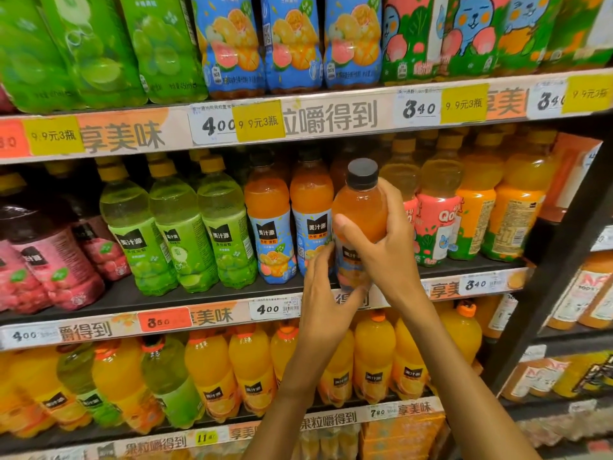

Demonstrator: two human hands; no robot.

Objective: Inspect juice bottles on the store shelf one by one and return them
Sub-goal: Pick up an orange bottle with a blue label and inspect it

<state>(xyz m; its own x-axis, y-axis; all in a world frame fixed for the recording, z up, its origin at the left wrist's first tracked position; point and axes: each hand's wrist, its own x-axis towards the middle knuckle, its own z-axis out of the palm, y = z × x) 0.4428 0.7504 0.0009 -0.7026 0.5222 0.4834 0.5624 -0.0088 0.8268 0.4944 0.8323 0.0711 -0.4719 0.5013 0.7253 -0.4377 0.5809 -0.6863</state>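
- Pink bottles at far left of the middle shelf, leaning in a crowded cluster.
- Green bottles next along, three abreast at the front, yellow caps upright.
- Blue-labelled orange bottles beside those, two standing in the front row, dark caps on.
- Left hand raised from below, fingers and thumb curled round the lower part of the held bottle, steadying its base.
- Held bottle out in front of the middle shelf, clear of the row, upright with a slight tilt, black cap topmost and closed.
- Right hand wrapped round the mid-body from the right, thumb across the front just above the label, fingers behind.
- Judged full, so moderately heavy for its size; plastic wall likely to give a little under a squeeze; smooth shoulder probably slippery, label band offering better purchase.
- Best taken at the waist or the label, with a second hand under the base while turning; cap and neck too narrow for a secure carry.
- Gap for return presumably just behind the hands, beside the two matching bottles, though hidden from view.
- Peach-labelled and yellow bottles further right, standing close together up to the shelf's dark upright.
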